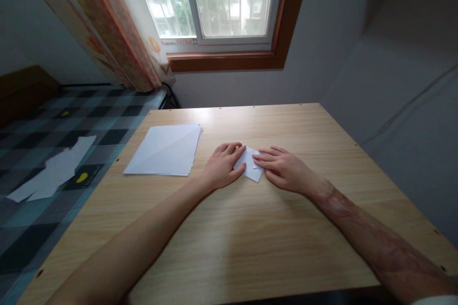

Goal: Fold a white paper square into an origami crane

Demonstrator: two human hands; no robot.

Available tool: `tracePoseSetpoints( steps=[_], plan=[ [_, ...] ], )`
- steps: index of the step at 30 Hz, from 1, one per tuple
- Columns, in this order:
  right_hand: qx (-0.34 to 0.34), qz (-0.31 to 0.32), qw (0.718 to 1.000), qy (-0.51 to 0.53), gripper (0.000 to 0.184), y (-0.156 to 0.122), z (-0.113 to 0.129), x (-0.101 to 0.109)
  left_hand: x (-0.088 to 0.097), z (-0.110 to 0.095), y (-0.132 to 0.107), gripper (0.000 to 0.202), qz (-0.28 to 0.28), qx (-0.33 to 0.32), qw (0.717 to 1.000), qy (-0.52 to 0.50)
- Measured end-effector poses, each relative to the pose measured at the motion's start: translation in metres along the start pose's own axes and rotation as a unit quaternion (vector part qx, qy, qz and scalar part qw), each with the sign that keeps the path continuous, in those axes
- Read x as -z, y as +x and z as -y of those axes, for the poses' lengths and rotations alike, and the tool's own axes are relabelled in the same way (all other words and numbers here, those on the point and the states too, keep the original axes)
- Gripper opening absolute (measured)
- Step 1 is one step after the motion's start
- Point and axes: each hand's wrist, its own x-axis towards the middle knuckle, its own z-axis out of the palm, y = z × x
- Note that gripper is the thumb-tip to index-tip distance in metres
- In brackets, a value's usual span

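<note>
A small folded piece of white paper (251, 166) lies on the light wooden table (222, 238) between my two hands. My left hand (226, 164) rests palm down at its left side, thumb and index finger spread apart and touching the paper's edge. From the right, my right hand (281, 167) lays its outstretched fingers flat over the paper's right part, covering that edge. Neither hand is closed round the paper. A flap or fold line shows near the right fingertips, but the exact fold is partly hidden.
A stack of white paper sheets (164, 150) sits at the table's left. Beyond the left edge is a bed with a checked cover (21, 238), where white paper strips (59, 171) lie. A curtain (118, 24) hangs beside the window (232, 5); a wall borders the right.
</note>
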Motion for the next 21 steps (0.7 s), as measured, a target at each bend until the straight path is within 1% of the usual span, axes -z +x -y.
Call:
tracePoseSetpoints(
  steps=[6, 9, 12, 16, 18, 21],
  plan=[
    [0.025, -0.013, 0.999, -0.013, 0.049, -0.0018, -0.0033, 0.0038, 0.0009, -0.0003, -0.0003, 0.063, 0.002, 0.003, 1.0, -0.002],
    [0.032, -0.03, 0.999, 0.0, 0.043, -0.0023, -0.003, 0.0042, 0.0017, -0.001, 0.0001, 0.064, -0.002, 0.009, 1.0, -0.005],
    [0.029, -0.054, 0.998, 0.021, 0.035, -0.0027, -0.0023, 0.0039, 0.0022, -0.0016, 0.0004, 0.064, -0.002, 0.014, 1.0, -0.005],
    [0.019, -0.079, 0.996, 0.04, 0.035, -0.0043, -0.0031, 0.0012, 0.0031, -0.0025, -0.0003, 0.066, -0.008, 0.017, 1.0, 0.0],
    [0.017, -0.08, 0.996, 0.042, 0.036, -0.0048, -0.0038, -0.0006, 0.0043, -0.0034, -0.0007, 0.066, -0.021, 0.006, 1.0, -0.006],
    [0.018, -0.089, 0.995, 0.05, 0.033, -0.0043, -0.0039, -0.0023, 0.007, -0.0049, -0.0007, 0.058, -0.021, -0.04, 0.999, -0.012]
  ],
)
